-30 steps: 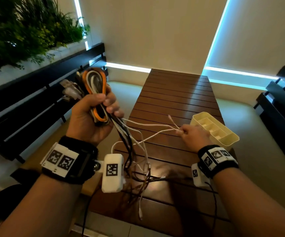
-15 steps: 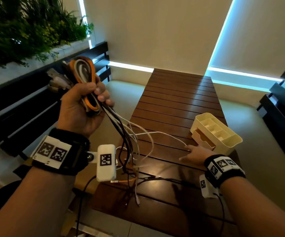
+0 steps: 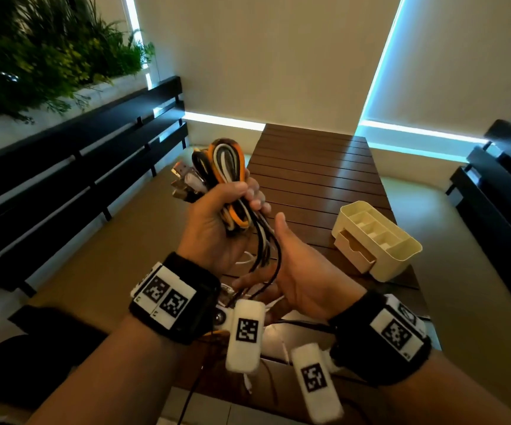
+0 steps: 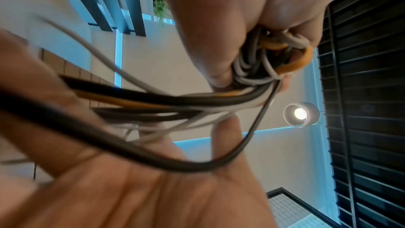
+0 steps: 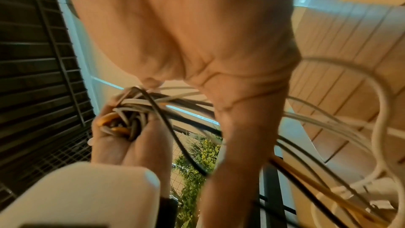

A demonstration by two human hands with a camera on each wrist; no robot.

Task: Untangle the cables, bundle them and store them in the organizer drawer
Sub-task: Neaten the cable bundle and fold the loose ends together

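Nearest you, your right hand (image 3: pixel 301 280) lies palm up with fingers relaxed under the hanging tails (image 3: pixel 266 256) of the cables, one black strand draped across the palm; its grip is loose and cups rather than grasps. Just above it, your left hand (image 3: pixel 214 228) has its grip clenched round the cable bundle (image 3: pixel 228 167), a coil of orange, black and white loops with the plug ends sticking out on the far side of the fist. You look to be in the bundling step: the coil is gathered but the tails still dangle loose toward the desk (image 3: pixel 315 167), so the next move calls for gathering those tails and wrapping them onto the coil, without letting the clenched loops slip. Beyond your hands, on the right part of the desk, stands the cream organizer (image 3: pixel 398 256) with its drawer (image 3: pixel 354 251) pulled partly out, well apart from the bundle. Against half a second ago, your right hand has left the desk top near the organizer and come up under the cables, and your left hand has swung the bundle in toward the middle.
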